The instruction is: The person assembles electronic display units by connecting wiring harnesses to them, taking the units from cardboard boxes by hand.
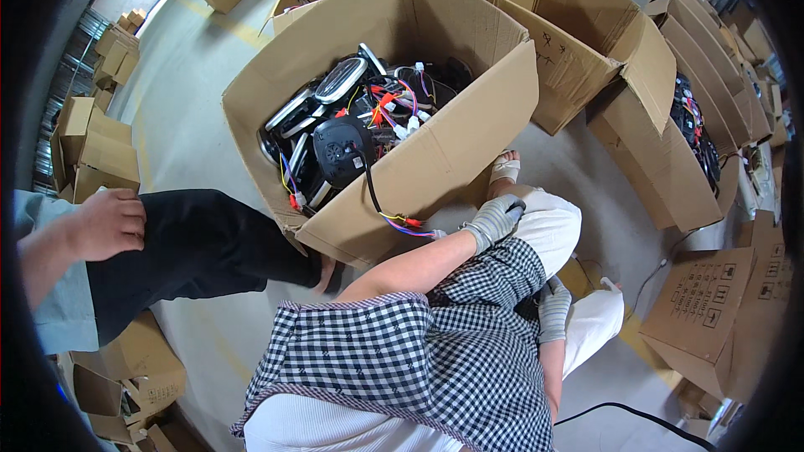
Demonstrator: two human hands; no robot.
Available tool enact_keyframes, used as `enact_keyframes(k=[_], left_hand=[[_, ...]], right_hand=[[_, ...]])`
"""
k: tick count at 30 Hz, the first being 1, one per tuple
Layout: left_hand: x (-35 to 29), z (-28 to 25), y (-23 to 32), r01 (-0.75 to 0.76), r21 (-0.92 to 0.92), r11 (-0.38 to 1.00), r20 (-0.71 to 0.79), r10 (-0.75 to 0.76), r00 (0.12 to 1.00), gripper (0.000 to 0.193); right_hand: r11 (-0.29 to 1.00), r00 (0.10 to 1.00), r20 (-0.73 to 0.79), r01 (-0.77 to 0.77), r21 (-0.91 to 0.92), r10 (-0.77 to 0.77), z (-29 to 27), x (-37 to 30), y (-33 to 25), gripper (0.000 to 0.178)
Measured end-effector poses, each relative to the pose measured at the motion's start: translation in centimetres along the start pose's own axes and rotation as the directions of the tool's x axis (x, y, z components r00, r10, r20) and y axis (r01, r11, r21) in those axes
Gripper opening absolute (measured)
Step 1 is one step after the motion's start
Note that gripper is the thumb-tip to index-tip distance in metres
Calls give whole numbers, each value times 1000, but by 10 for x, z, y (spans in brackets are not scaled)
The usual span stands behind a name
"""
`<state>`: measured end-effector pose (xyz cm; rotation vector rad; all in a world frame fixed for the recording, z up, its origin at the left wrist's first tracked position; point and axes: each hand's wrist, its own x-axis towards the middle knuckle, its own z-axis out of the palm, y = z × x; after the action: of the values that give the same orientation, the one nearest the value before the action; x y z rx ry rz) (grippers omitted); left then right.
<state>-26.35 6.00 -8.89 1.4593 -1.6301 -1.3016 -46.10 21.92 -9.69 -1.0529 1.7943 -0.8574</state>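
My left hand (496, 219), in a grey striped glove with a darker finger side, rests on my white-trousered knee (553, 230). Its fingers lie over the knee, and no object shows in them. Lower and to the right, my right hand (554, 308), gloved alike, lies against my thigh beside the black-and-white checked apron (360, 339); its fingers are hidden. In front of me stands a large open carton (452, 159) of dark and silver electrical units with coloured wires. One black unit (342, 151) trails a cable (377, 201) over the near wall, toward my left forearm.
At the left sits another person in black trousers (184, 243), one bare hand (109, 222) raised. More open cartons (569, 50) stand behind, and one at the right (653, 159) holds black wired parts. A closed carton (699, 310) and a black floor cable (636, 412) lie at the right.
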Motion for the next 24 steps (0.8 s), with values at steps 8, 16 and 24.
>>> enact_keyframes(k=[8,16,24], left_hand=[[0,-1,1,4,-1,1000,8,-4,1000,19],[0,-3,2,21,-14,1000,15,-21,1000,21],[1,-1,2,12,-19,1000,17,-12,1000,19]], right_hand=[[1000,1000,15,4,3,-4,-1,-2,-5,27],[998,1000,18,-8,-66,9,-2,-7,-26,27],[1000,999,26,-27,-14,28,-1,-6,-20,27]])
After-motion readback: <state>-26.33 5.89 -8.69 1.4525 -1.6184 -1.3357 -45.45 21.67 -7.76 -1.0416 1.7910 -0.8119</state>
